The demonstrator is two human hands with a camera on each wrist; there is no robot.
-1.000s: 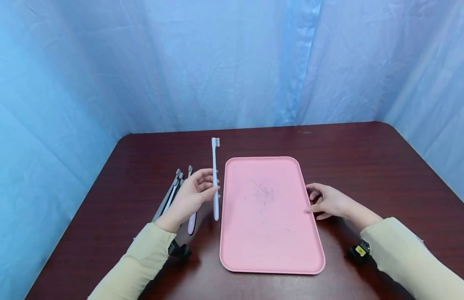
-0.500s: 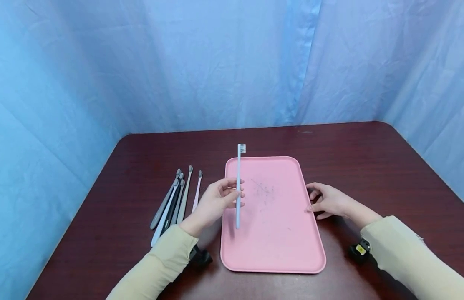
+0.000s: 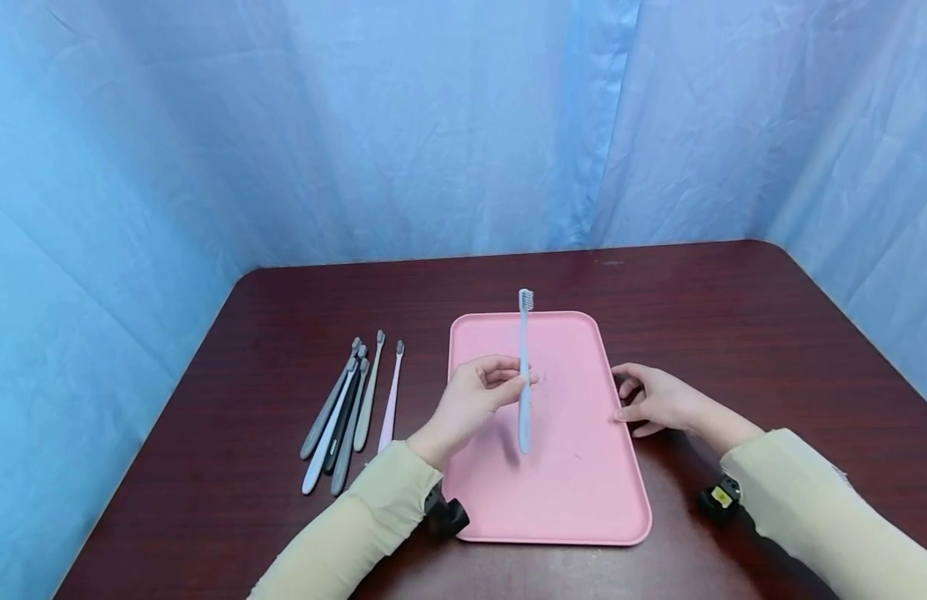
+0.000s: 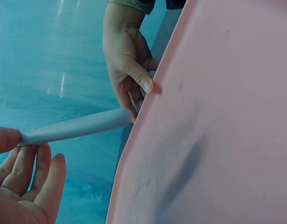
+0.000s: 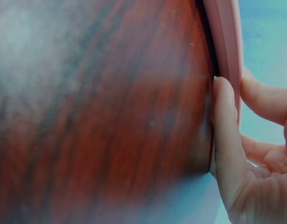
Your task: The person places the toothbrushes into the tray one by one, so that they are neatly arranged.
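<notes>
1. While the left hand [image 3: 471, 404] pinches the light-blue toothbrush [image 3: 523, 371] upright (bristles up) above the pink tray [image 3: 583, 500] at frame centre, it clears the surface.
2. Right hand [image 3: 658, 402] presses relaxed fingers against the tray's right rim, steadying it.

Bright, even light fills the head view, which is sharp at the centre, with a soft shadow on the pink tray [image 3: 576, 492] under the raised toothbrush [image 3: 524, 367]. Edges bend slightly. The right wrist view is blurred, especially at its left; the left wrist view is softly focused.
</notes>
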